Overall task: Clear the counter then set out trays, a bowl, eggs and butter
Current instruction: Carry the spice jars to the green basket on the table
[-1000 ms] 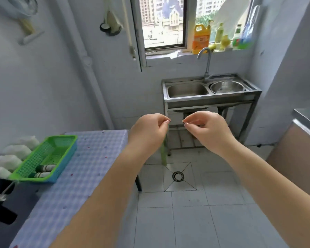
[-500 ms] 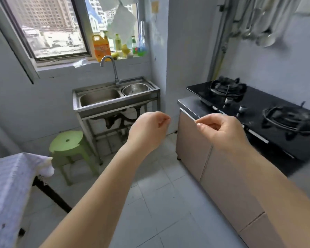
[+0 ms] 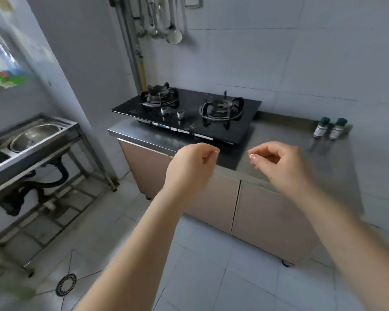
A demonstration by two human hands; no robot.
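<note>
Head view. Both hands are raised in front of the body, level with each other and apart, with a gap between them. The left hand (image 3: 192,166) has its fingers loosely curled toward the palm and holds nothing. The right hand (image 3: 276,163) is likewise loosely curled, thumb and forefinger near each other, with nothing visible between them.

The counter (image 3: 285,140) lies directly ahead of and below both hands; its long axis runs from the left hand's side away to the right. A black gas stove (image 3: 189,113) occupies the counter section beyond the left hand. Two small bottles (image 3: 329,131) stand upright, just beside each other, at the back of the counter, beyond and to the right of the right hand. They are probably the items to clear first, and the right hand is the nearer one. A steel sink (image 3: 32,135) stands well to the left of the left hand.

No trays, bowl, eggs or butter are in view.
</note>
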